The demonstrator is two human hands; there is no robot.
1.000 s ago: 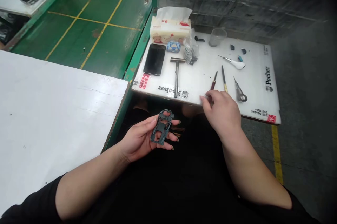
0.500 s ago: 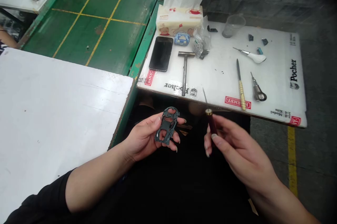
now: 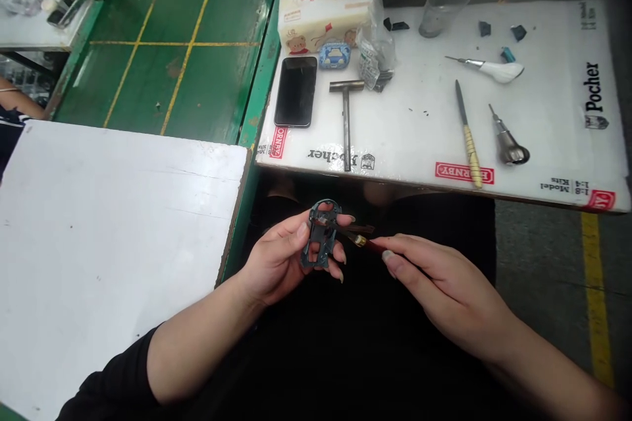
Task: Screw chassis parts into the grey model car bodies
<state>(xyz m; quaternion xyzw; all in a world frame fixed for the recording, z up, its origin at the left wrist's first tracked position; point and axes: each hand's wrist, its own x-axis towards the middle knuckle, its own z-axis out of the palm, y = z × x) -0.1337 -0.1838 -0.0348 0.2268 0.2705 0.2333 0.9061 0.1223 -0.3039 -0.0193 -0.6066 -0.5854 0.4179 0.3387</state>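
My left hand (image 3: 284, 253) is closed around the edges of a small dark grey model car body (image 3: 320, 251) with cut-out openings, held above my lap. In my right hand (image 3: 439, 276) is a slim hand tool (image 3: 372, 247) with a dark red handle and a brass collar. Its thin metal tip points left and reaches over the upper part of the car body; whether it touches the plastic I cannot tell. The fingers of my right hand are pressed along the handle.
A foam-covered bench carries a phone (image 3: 296, 91), a T-shaped metal tool (image 3: 346, 124), a tissue pack (image 3: 326, 19), a plastic cup (image 3: 444, 9), a file (image 3: 468, 134), a white-handled pick (image 3: 496, 69) and a metal-handled pick (image 3: 508, 141). A white board (image 3: 123, 223) lies left. Another person's arm (image 3: 20, 101) shows far left.
My right hand has turned the tool from pointing up to pointing left and brought its tip to the car body. The view has shifted slightly.
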